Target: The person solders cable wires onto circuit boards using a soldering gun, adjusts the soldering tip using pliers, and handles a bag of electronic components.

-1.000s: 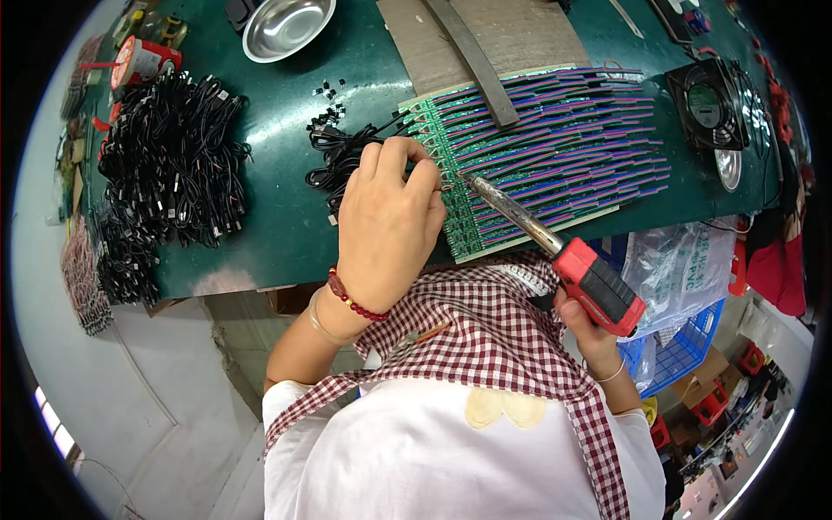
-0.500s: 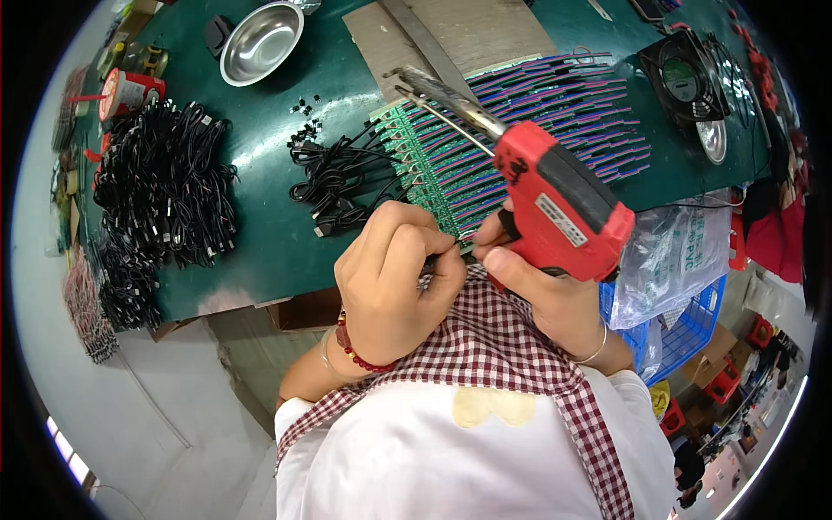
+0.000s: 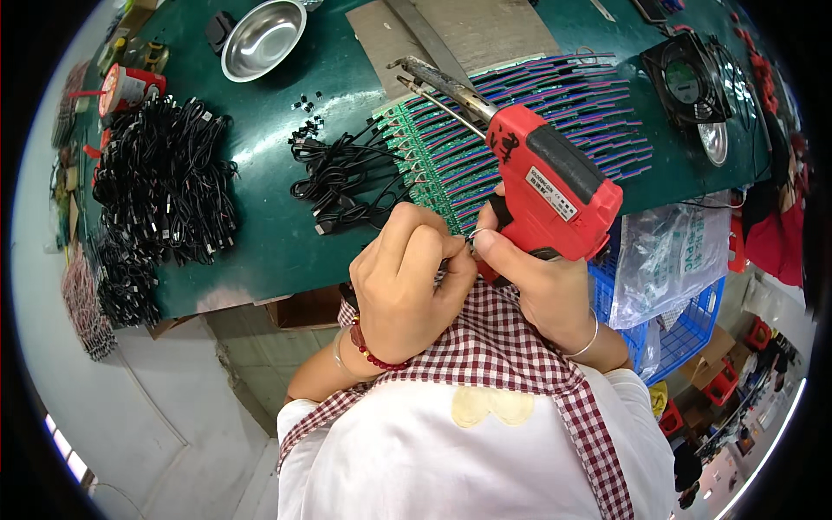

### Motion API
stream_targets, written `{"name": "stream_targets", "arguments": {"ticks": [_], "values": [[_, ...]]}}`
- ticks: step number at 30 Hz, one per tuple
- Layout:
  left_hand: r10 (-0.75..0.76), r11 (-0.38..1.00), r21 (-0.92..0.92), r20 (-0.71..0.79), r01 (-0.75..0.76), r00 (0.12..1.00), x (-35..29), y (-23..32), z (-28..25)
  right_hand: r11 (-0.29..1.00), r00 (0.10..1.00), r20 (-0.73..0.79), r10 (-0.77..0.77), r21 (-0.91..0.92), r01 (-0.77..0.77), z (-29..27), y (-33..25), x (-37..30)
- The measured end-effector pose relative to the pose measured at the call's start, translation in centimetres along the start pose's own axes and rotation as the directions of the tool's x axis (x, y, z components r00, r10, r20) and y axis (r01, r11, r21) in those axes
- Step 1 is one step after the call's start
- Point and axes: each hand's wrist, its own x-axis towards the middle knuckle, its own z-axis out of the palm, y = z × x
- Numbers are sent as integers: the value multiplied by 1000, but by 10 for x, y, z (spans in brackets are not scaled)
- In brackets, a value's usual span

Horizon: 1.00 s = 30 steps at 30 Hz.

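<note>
My right hand (image 3: 546, 290) is closed around the handle of a red and black soldering gun (image 3: 555, 186). Its metal tip and thin side tube point up and left, above a row of narrow green circuit boards (image 3: 425, 173). Striped ribbon wires (image 3: 563, 117) run rightward from these boards. Fingers pinched, my left hand (image 3: 409, 286) is at the near end of the row, and its fingertips almost meet those of my right hand. What it pinches is hidden. A thin pale wire loop shows at my right thumb. Black cables (image 3: 347, 178) lie left of the boards.
A big heap of black cables (image 3: 160, 186) covers the table's left side. Farther back are a steel bowl (image 3: 263, 42), a red cup (image 3: 130, 89) and a wooden board (image 3: 485, 30). A fan (image 3: 685, 78) stands at right, above a blue basket (image 3: 693, 334).
The soldering gun and my right hand have shifted slightly left and up. My left hand has moved a little to the right, its fingers still pinched.
</note>
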Motion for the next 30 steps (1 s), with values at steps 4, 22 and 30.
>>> {"name": "stream_targets", "arguments": {"ticks": [4,22,30], "values": [[-31,999,-9,18,31,999,-2,0,0,999,1000,-9,-28,-39,28,-1,1,1],[-101,962,271,192,46,976,21,-30,-13,978,981,-58,-185,-114,177,-47,21,-13],[-96,921,389,255,-11,962,25,-40,-8,922,992,-46,-115,-378,89,-87,47,-51]]}}
